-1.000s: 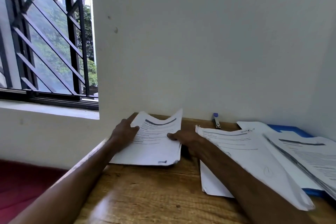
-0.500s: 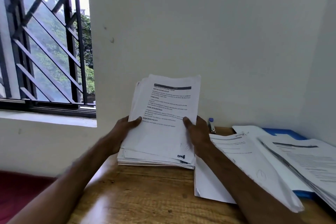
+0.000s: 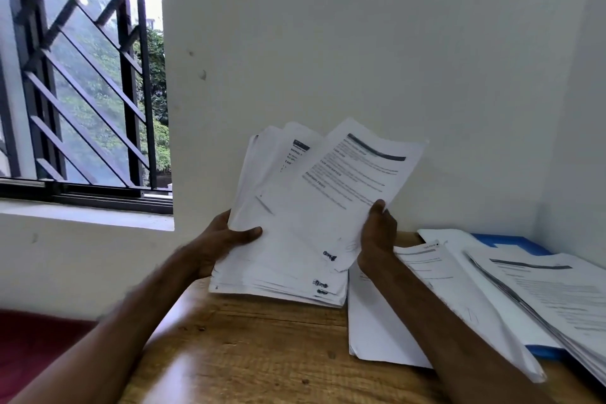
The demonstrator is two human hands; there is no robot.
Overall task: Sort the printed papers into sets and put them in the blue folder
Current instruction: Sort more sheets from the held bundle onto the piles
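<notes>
My left hand (image 3: 226, 241) grips the left edge of a thick stack of printed papers (image 3: 278, 259), held upright with its bottom edge on the wooden table (image 3: 262, 354). My right hand (image 3: 377, 236) pinches the top sheet (image 3: 354, 187), which is tilted to the right and fanned away from the stack. More printed sets (image 3: 459, 298) lie spread at the right on top of the blue folder (image 3: 511, 244), which shows only at its far corner and near edge.
A white wall stands right behind the table and another closes the right side. A barred window (image 3: 82, 75) is at the left. The table's left edge drops to a dark red floor (image 3: 32, 338).
The stack, flat on the table a second ago, has been lifted upright. Since half a second ago my right hand has peeled the top sheet off and swung it to the right.
</notes>
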